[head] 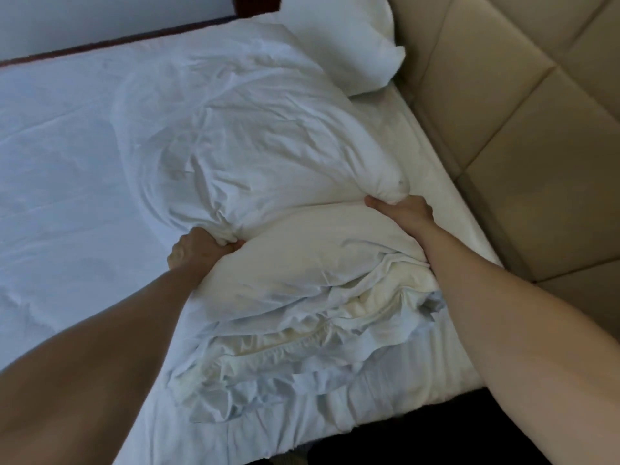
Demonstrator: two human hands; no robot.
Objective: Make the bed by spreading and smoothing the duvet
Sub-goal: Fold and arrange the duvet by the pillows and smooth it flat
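Your left hand (201,248) and your right hand (401,209) are each clenched on a fistful of the duvet (255,156), which lies bunched in a soft heap against the padded headboard (510,135) side of the bed, with most of the sheet (57,156) away from the headboard left bare. To spread it well, I would keep both grips firm and well apart, lift the heap just clear, and carry it away from the headboard in one even sweep so the fabric opens rather than drags. Seek a true corner or hem; these handfuls look like mid-folds.

The duvet is white, limp and thickly creased, puffy where filled and gathered into yellowish ruffled folds at the near edge. The sheet is smooth with faint wrinkles. A plump white pillow (339,38) sits beside the headboard, which is beige, glossy and quilted in squares.
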